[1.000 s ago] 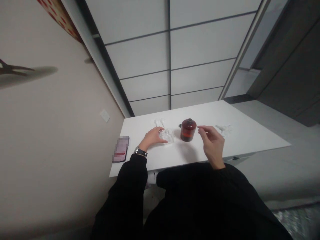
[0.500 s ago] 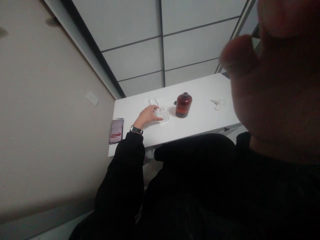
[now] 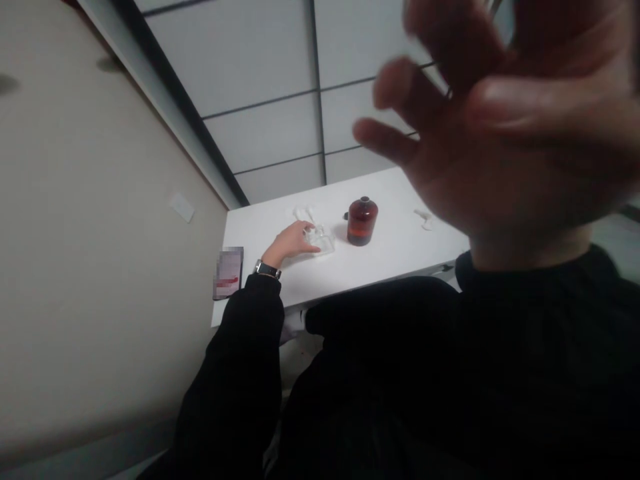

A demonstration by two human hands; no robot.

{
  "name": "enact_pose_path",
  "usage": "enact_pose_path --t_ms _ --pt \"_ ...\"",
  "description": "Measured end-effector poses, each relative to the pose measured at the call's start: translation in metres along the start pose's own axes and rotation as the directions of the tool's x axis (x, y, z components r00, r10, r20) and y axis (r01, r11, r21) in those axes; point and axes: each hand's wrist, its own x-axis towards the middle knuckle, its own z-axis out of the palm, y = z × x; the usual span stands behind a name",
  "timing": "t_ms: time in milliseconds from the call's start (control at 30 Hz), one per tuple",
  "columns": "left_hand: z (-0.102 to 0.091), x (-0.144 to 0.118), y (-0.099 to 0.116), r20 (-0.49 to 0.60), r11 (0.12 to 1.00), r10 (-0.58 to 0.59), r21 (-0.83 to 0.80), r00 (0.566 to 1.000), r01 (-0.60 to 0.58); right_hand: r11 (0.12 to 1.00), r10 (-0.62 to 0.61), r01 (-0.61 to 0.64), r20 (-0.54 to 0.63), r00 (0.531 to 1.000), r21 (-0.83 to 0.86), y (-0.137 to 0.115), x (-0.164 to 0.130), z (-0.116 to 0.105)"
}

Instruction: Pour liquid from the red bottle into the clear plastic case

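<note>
On the white table [image 3: 255, 233], my left hand [image 3: 293, 241] curls its thumb and fingers around a small clear glass bottle [image 3: 326, 244]. To the right of it an amber bottle [image 3: 363, 223] stands upright with no cap on its neck, partly filled with dark liquid. Beside the amber bottle's left side lies a small dark piece [image 3: 346, 216], perhaps its cap. Close to the camera, my right hand [image 3: 510, 147] is raised with its fingers apart and nothing visible in it. It hides the table's far right part.
Small white or clear pieces [image 3: 303, 212] lie behind my left hand. A crumpled white scrap [image 3: 425, 220] is at the table's right. A flat, blurred-out rectangular object [image 3: 229, 273] lies at the left edge, by the wall [image 3: 125, 267]. Panelled doors [image 3: 265, 87] stand behind.
My right hand has swung into fuller view, its fingers now showing spread apart toward the left. The view has shifted slightly. My left hand stays at the glass bottle.
</note>
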Motion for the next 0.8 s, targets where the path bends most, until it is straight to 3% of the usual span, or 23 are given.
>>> enact_pose_path --t_ms 33,100,167,233,300,367,467,700,800 --pt "0.000 0.000 0.000 -0.001 1.000 0.005 0.002 1.000 -0.005 0.992 0.031 -0.035 0.041 0.999 0.122 0.012 -0.001 -0.002" --pt "0.001 -0.001 -0.001 -0.011 1.000 0.019 0.002 1.000 -0.019 0.968 0.089 -0.054 -0.135 0.987 0.243 0.055 -0.008 -0.015" --pt "0.000 -0.003 0.000 -0.048 0.999 0.040 -0.006 0.998 -0.040 0.973 0.156 -0.087 -0.325 0.933 0.216 0.113 -0.019 -0.038" --pt "-0.001 -0.007 -0.001 -0.110 0.998 0.067 -0.007 0.992 -0.068 0.966 0.231 -0.140 -0.490 0.841 0.215 0.171 -0.031 -0.061" --pt "-0.002 -0.012 -0.005 -0.227 0.992 0.081 -0.078 0.971 -0.101 0.935 0.349 -0.304 -0.621 0.702 0.182 0.218 -0.045 -0.077" --pt "0.000 -0.016 -0.012 -0.408 0.953 0.024 -0.267 0.913 -0.145 0.899 0.427 -0.380 -0.627 0.652 0.218 0.251 -0.056 -0.083" --pt "0.013 -0.017 -0.027 -0.547 0.865 -0.141 -0.474 0.825 -0.166 0.837 0.542 -0.472 -0.547 0.638 0.278 0.282 -0.062 -0.080" --pt "0.046 -0.003 -0.048 -0.497 0.719 -0.320 -0.681 0.806 -0.135 0.715 0.699 -0.615 -0.326 0.636 0.333 0.306 -0.054 -0.065" --pt "0.046 -0.006 -0.050 -0.463 0.684 -0.363 -0.722 0.808 -0.107 0.739 0.674 -0.596 -0.331 0.661 0.315 0.305 -0.063 -0.059"
